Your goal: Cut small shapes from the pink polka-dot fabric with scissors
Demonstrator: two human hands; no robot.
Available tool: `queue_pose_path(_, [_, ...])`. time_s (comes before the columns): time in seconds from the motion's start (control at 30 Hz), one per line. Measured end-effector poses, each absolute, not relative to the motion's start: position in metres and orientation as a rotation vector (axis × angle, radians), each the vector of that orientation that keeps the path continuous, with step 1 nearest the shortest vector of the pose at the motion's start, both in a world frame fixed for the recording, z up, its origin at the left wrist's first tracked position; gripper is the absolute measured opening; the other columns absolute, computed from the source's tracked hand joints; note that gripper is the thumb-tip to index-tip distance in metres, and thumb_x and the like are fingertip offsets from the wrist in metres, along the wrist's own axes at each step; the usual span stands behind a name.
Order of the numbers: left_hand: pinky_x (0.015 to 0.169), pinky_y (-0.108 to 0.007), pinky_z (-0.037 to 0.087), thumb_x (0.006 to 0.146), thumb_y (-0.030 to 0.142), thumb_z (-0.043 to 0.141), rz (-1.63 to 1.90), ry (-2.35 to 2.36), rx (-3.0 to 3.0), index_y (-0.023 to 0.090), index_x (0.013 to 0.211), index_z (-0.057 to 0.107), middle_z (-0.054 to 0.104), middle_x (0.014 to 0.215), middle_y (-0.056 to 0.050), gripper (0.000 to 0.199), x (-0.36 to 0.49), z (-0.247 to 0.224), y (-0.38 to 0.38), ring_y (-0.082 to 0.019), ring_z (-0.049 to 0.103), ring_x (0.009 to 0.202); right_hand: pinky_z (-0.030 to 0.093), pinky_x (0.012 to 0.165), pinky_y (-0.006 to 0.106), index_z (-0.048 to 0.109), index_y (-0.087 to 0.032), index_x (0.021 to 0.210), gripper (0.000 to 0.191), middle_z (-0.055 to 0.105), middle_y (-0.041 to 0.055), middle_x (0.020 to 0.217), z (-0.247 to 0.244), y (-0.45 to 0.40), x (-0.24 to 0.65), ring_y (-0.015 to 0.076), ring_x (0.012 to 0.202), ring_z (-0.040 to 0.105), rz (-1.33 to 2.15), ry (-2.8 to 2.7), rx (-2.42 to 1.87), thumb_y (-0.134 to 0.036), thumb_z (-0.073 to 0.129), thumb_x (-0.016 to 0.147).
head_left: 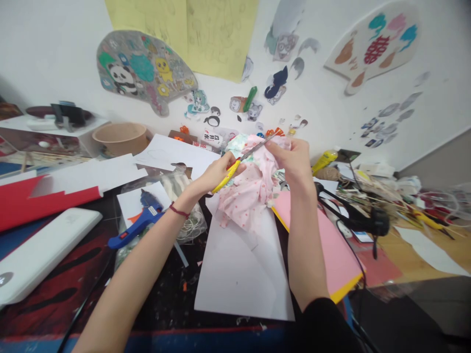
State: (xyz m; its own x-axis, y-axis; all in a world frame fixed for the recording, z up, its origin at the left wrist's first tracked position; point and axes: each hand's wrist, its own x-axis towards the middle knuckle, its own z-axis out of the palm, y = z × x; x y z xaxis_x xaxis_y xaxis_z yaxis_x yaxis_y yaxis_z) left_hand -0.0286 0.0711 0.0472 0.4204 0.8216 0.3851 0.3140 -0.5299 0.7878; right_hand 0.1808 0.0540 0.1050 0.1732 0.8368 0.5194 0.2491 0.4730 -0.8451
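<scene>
Head view: a person's left hand (225,169) curls its fingers around yellow-handled scissors (230,176), blades angled up toward the right hand (295,159), whose fingers pinch the edge of a pink patterned cloth (243,193); the cloth hangs bunched between the hands, above white paper (243,279) on a dark surface (162,304); a blue glue gun (137,229) lies to the left.

Scissors (246,155) w/ metal blades (255,148) & smooth plastic handles (225,178). Cloth (241,193) looks matt & crinkly; white sheet (243,274) = smooth matt ppr.
</scene>
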Motion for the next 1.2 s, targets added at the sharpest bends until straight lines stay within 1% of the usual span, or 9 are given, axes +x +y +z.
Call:
queue_pose_path(0.2, [0.057,-0.025,0.03,0.092,0.052,0.057,1.043,0.945,2.041,0.021,0.083,0.043,0.047,0.069,0.004,0.035,-0.029,0.049,0.067,-0.012,0.041,0.063,0.027,0.048,0.027,0.051,-0.022,0.055,0.037,0.043,-0.0037,0.053,0.105,0.054,0.181,0.0098,0.052,0.035,0.535,-1.385,-1.067,-0.041,0.081,0.068])
queue_pose_path(0.43, [0.056,-0.024,0.029,0.091,0.054,0.058,1.076,0.915,2.046,0.02,0.08,0.045,0.045,0.071,0.003,0.037,-0.028,0.049,0.067,-0.01,0.038,0.061,0.028,0.048,0.026,0.058,-0.019,0.058,0.032,0.048,-0.004,0.053,0.105,0.056,0.182,0.0093,0.051,0.04,0.565,-1.374,-1.051,-0.037,0.082,0.068])
queue_pose_path(0.5, [0.055,-0.024,0.029,0.091,0.053,0.058,1.09,0.913,2.042,0.02,0.08,0.046,0.046,0.071,0.003,0.037,-0.027,0.049,0.067,-0.01,0.037,0.06,0.028,0.049,0.026,0.058,-0.02,0.057,0.032,0.048,-0.004,0.052,0.105,0.056,0.182,0.0094,0.051,0.04,0.564,-1.361,-1.052,-0.037,0.083,0.067])
queue_pose_path(0.67, [0.052,-0.024,0.028,0.091,0.055,0.058,1.109,0.916,2.013,0.021,0.078,0.045,0.044,0.063,0.005,0.039,-0.026,0.049,0.065,-0.01,0.037,0.055,0.029,0.049,0.027,0.058,-0.02,0.057,0.032,0.049,-0.0029,0.054,0.105,0.054,0.18,0.0105,0.052,0.039,0.574,-1.378,-1.051,-0.038,0.083,0.066])
queue_pose_path(0.83, [0.05,-0.024,0.028,0.09,0.058,0.06,1.119,0.918,1.981,0.022,0.076,0.042,0.041,0.061,0.005,0.043,-0.025,0.049,0.064,-0.01,0.037,0.053,0.028,0.05,0.026,0.059,-0.019,0.057,0.03,0.047,-0.004,0.053,0.105,0.053,0.18,0.0095,0.052,0.038,0.577,-1.384,-1.034,-0.036,0.082,0.068])
queue_pose_path(0.9, [0.05,-0.025,0.029,0.091,0.061,0.058,1.132,0.922,1.953,0.023,0.079,0.042,0.042,0.062,0.004,0.043,-0.025,0.048,0.063,-0.011,0.039,0.055,0.028,0.05,0.027,0.06,-0.019,0.059,0.029,0.048,-0.0039,0.053,0.105,0.054,0.181,0.0097,0.052,0.04,0.573,-1.385,-1.045,-0.036,0.082,0.068])
queue_pose_path(1.03, [0.052,-0.029,0.035,0.095,0.066,0.05,1.189,0.887,1.876,0.024,0.085,0.044,0.049,0.069,0.001,0.044,-0.024,0.049,0.061,-0.014,0.046,0.058,0.028,0.049,0.027,0.06,-0.019,0.058,0.031,0.047,-0.0038,0.053,0.106,0.054,0.183,0.01,0.052,0.04,0.549,-1.401,-1.074,-0.038,0.082,0.069])
queue_pose_path(1.1, [0.055,-0.03,0.038,0.096,0.067,0.046,1.233,0.861,1.837,0.024,0.085,0.046,0.051,0.071,0.0,0.045,-0.023,0.05,0.06,-0.013,0.046,0.058,0.027,0.049,0.026,0.057,-0.02,0.057,0.033,0.047,-0.0037,0.053,0.106,0.053,0.185,0.0095,0.052,0.038,0.548,-1.417,-1.062,-0.039,0.08,0.071])
queue_pose_path(1.2, [0.056,-0.031,0.04,0.099,0.068,0.038,1.275,0.838,1.771,0.023,0.086,0.051,0.052,0.069,-0.001,0.049,-0.02,0.054,0.06,-0.012,0.045,0.054,0.027,0.049,0.026,0.053,-0.021,0.056,0.04,0.046,-0.0034,0.054,0.107,0.051,0.186,0.0093,0.052,0.038,0.583,-1.449,-1.03,-0.044,0.077,0.076])
